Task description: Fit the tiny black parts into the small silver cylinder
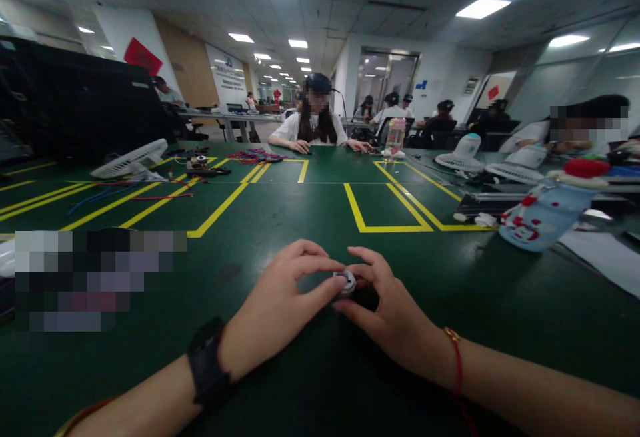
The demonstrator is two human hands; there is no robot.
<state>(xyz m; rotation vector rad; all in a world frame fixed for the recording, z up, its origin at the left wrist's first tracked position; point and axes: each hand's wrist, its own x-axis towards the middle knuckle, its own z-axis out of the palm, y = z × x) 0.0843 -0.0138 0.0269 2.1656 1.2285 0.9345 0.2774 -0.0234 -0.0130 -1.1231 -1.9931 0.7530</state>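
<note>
A small round grey-white part (349, 281) with a dark spot in its middle is just above the green table, between my two hands. My left hand (293, 293) pinches it between thumb and index finger; a black watch band is on that wrist. On the other side, my right hand (387, 297) curves around the part with thumb and index finger apart. Its inner fingertips are close to the part's right side; whether they press on it I cannot tell. My right wrist wears a red cord. The underside of the part is hidden.
Yellow tape lines (395, 229) mark the green table (280, 217). A blue cup (547, 213) stands at right, near white fans (463, 155). At left lie another fan (131, 159) and loose wires (105, 195). Across the table sits a person (313, 123) near coloured wires (257, 155).
</note>
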